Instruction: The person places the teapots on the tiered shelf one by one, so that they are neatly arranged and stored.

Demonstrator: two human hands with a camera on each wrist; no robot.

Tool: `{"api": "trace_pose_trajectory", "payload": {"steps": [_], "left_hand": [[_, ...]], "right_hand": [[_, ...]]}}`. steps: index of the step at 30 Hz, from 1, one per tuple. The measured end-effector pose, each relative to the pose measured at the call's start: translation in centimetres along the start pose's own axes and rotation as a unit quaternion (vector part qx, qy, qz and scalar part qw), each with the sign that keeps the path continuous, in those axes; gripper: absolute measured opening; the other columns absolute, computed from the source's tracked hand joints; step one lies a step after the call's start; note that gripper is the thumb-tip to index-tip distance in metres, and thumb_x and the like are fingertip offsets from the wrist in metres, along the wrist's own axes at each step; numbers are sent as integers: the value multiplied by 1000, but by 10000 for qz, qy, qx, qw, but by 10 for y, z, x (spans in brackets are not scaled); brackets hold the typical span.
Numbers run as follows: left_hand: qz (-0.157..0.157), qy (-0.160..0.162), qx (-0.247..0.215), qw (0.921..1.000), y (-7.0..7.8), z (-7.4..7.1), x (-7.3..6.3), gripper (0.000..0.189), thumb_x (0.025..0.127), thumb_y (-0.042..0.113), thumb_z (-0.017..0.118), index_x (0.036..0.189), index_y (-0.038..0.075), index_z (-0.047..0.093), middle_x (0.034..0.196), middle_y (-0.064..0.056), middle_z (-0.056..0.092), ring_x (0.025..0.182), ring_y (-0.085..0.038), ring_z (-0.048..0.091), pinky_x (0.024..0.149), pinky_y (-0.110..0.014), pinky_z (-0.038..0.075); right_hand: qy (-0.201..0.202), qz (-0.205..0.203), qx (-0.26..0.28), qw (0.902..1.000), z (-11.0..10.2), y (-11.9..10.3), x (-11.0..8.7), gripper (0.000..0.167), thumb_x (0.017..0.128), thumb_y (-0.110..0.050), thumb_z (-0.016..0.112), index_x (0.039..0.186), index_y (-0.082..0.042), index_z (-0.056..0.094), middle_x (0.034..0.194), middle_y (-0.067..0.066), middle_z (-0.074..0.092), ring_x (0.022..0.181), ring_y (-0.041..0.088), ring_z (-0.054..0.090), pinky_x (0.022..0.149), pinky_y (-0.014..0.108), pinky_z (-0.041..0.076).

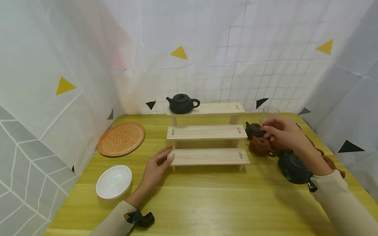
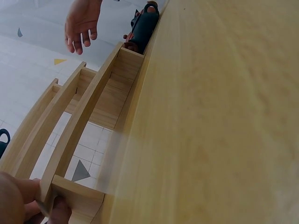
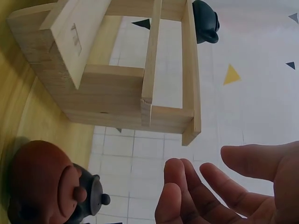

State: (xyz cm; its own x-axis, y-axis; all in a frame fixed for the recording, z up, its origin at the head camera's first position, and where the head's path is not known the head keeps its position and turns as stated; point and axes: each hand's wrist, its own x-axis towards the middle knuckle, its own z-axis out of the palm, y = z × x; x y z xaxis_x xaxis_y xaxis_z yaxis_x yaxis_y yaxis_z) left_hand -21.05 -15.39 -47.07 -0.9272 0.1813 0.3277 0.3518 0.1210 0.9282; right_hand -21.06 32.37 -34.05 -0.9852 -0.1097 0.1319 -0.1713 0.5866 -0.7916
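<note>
A three-tier wooden shelf [image 1: 208, 156] stands mid-table. My left hand [image 1: 157, 164] pinches the left end of its lowest board, fingers [image 2: 60, 211] lying on both sides of the wood in the left wrist view. On the top board's left end sits a black teapot [image 1: 181, 104]. To the shelf's right, my right hand [image 1: 282, 131] hovers over a cluster of teapots, its fingers loosely bent with nothing between them. Beneath it are a reddish-brown teapot [image 1: 260, 146], a dark brown teapot [image 1: 252, 130] and a larger black teapot [image 1: 292, 166], partly hidden by the right forearm.
A round orange mat [image 1: 121, 139] and a white bowl [image 1: 114, 182] lie at the left of the yellowish wooden table [image 1: 212, 203]. A clear glass [image 1: 270, 112] stands behind the teapots. Patterned white cloth [image 1: 200, 39] hangs round the table's back and sides.
</note>
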Motion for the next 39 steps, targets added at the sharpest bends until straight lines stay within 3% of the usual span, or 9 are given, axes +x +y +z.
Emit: {"api": "trace_pose_trajectory", "payload": {"steps": [4,8,14,21,27,32,39], "left_hand": [[12,-4,29,10000,0,-1,-1,40,100,5,71,137,-6,65,147,-14,58,137,-27,51,109,-44,43],[12,5,35,10000,2,0,-1,40,100,5,71,137,-6,64,147,-14,57,138,-28,51,110,-43,42],[-10,5,12,10000,3,1,1,40,100,4,71,138,-7,64,148,-14,57,139,-27,50,110,-41,42],[4,31,4,10000,2,0,1,40,99,3,71,137,-7,64,148,-15,57,138,-28,50,109,-42,43],[-19,27,18,10000,3,1,0,40,99,4,71,137,-7,64,147,-14,57,138,-28,51,109,-38,43],[29,40,19,10000,2,0,1,40,99,4,71,137,-6,64,147,-14,58,137,-27,51,109,-42,43],[18,14,39,10000,1,0,1,40,99,4,71,138,-6,64,148,-15,57,138,-28,51,109,-43,42]], "right_hand": [[20,-72,168,9998,-5,11,-9,36,110,-21,56,134,6,56,113,7,70,84,13,69,65,33,59],[116,37,189,9997,-10,19,-18,36,109,-24,58,132,4,57,101,-7,72,82,17,70,62,32,57],[326,-30,-9,9995,-17,27,-32,36,108,-24,60,129,5,59,100,0,73,82,17,70,65,30,59],[319,-5,-153,9994,-25,38,-43,38,111,-23,55,133,8,56,102,-8,71,86,11,70,70,29,59],[393,-112,-251,9989,-27,46,-53,36,111,-21,54,132,8,56,104,-14,68,87,10,70,69,28,59],[460,-185,-324,9982,-30,52,-61,32,111,-17,54,129,9,57,101,-16,68,85,9,70,66,29,59],[572,87,-222,9981,-33,69,-75,29,109,-18,59,126,4,59,103,-23,67,84,6,71,65,29,59]]}}
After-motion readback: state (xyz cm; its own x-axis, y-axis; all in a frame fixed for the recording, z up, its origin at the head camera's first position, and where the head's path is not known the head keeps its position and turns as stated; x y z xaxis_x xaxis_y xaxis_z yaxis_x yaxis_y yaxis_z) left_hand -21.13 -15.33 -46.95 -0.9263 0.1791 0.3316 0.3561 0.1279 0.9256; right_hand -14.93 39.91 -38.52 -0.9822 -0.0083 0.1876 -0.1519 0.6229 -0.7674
